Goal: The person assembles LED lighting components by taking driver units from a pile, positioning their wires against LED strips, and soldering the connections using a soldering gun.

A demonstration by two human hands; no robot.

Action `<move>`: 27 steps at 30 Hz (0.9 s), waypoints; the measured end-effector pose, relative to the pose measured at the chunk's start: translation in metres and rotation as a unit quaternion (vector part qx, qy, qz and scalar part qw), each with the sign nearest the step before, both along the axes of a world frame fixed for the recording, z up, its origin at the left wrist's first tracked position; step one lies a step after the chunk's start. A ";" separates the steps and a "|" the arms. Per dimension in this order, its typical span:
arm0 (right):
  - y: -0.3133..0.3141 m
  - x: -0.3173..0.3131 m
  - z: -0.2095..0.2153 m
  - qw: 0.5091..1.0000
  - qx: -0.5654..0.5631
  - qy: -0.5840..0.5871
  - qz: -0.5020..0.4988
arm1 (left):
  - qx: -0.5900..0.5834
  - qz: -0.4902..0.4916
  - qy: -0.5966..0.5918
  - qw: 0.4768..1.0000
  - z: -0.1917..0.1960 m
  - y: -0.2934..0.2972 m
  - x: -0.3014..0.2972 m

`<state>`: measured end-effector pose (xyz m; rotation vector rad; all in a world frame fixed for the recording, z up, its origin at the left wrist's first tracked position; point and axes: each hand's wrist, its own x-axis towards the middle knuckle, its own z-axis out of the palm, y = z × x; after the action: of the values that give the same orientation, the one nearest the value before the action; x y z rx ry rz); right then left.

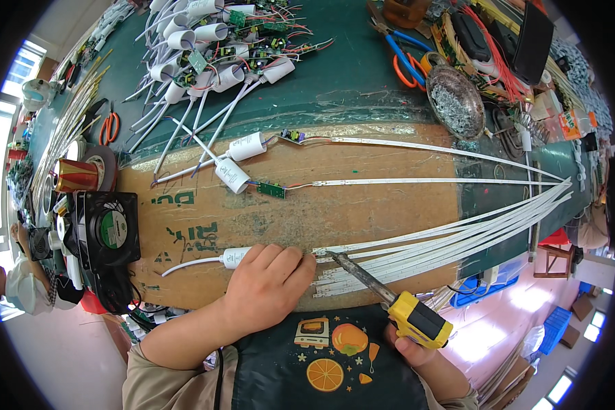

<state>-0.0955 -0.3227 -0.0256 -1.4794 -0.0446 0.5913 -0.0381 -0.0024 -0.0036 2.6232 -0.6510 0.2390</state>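
Note:
My right hand grips a yellow and black soldering gun. Its dark tip points left and meets the near end of a white LED strip, close to my left fingers. Closed and knuckles up, my left hand lies over a white plastic cap with a white cable. What its fingers pinch is hidden. Several white LED strips fan together toward the right. Farther off, two strips are joined by thin wires to small green circuit boards and white caps.
At the back lies a heap of white caps with wires. A black fan and a copper-coloured spool stand left. Back right are a metal dish and blue-handled pliers. Another person sits at far left.

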 end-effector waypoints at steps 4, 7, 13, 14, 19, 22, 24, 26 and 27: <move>-0.001 0.001 0.000 1.000 -0.013 -0.010 0.015 | -0.005 0.002 -0.001 1.000 0.001 0.000 0.001; 0.000 0.001 0.000 0.999 -0.024 -0.024 0.018 | -0.008 0.004 0.001 1.000 0.001 0.000 0.000; 0.001 0.001 -0.001 0.999 -0.027 -0.037 0.016 | -0.009 0.007 -0.002 1.000 0.001 0.000 0.001; 0.001 0.001 -0.001 0.999 -0.020 -0.043 0.016 | -0.009 0.006 -0.002 1.000 0.000 0.000 0.001; 0.001 0.001 -0.001 0.998 -0.043 -0.040 0.023 | -0.004 0.013 -0.003 1.000 -0.001 0.000 0.002; 0.001 0.000 -0.001 0.997 -0.058 -0.038 0.027 | -0.003 0.012 -0.008 1.000 0.000 0.000 0.004; 0.001 -0.001 -0.001 0.997 -0.065 -0.036 0.028 | -0.008 0.018 -0.008 1.000 -0.001 0.000 0.004; 0.002 -0.002 -0.002 0.997 -0.058 -0.038 0.018 | -0.014 0.023 -0.008 1.000 -0.001 -0.001 0.004; 0.002 -0.002 -0.002 0.997 -0.059 -0.038 0.018 | -0.020 0.031 -0.009 0.999 -0.001 -0.002 0.004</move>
<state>-0.0975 -0.3203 -0.0275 -1.6178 -0.0976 0.5748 -0.0338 -0.0048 -0.0048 2.6074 -0.5650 0.2928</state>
